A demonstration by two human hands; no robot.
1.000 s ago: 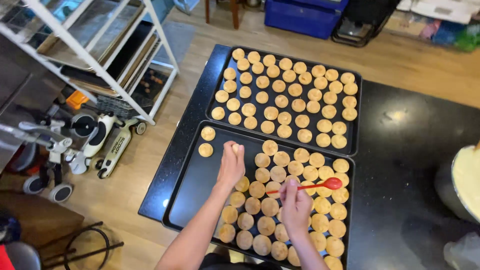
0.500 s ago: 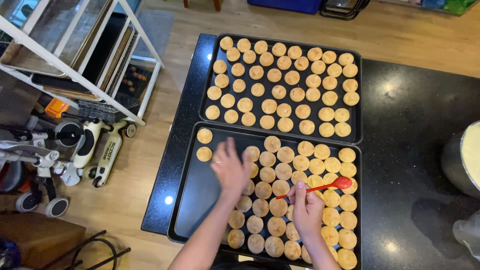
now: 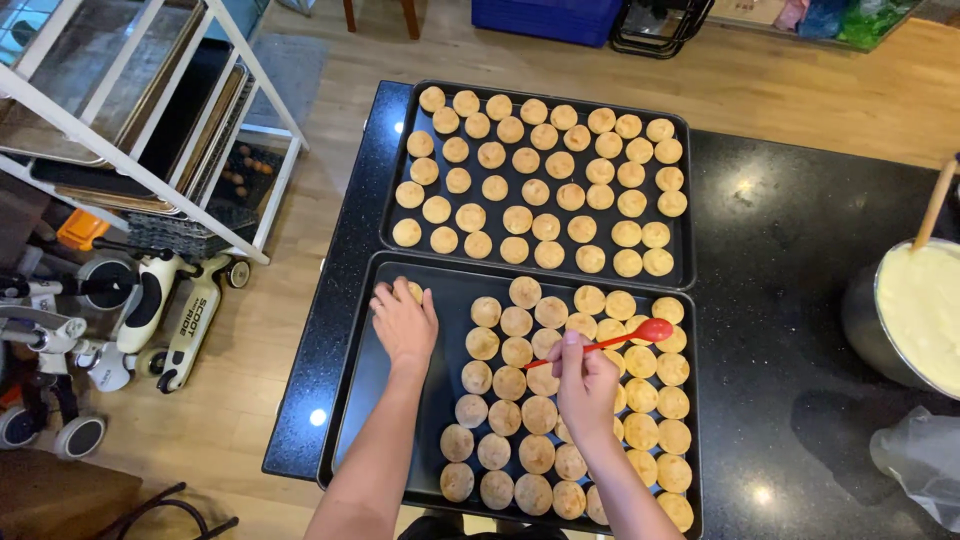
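Observation:
Two black baking trays lie on a dark stone counter. The far tray (image 3: 686, 190) is filled with rows of round golden pastry puffs. The near tray (image 3: 400, 440) holds several puffs (image 3: 540, 413) on its right part, while its left part is bare. My left hand (image 3: 403, 322) reaches to the near tray's far left corner, its fingers over a puff there (image 3: 413, 291). My right hand (image 3: 585, 385) grips a red spoon (image 3: 640, 333), whose bowl hovers over the puffs to the right.
A metal pot of pale cream (image 3: 915, 310) with a wooden handle (image 3: 937, 203) stands at the counter's right edge, a clear plastic bag (image 3: 925, 462) below it. A white rack with trays (image 3: 130, 110) and scooters (image 3: 170, 310) stand on the wooden floor to the left.
My left hand has moved left and away from me, from the middle of the near tray to its far left corner. The right hand still holds the red spoon.

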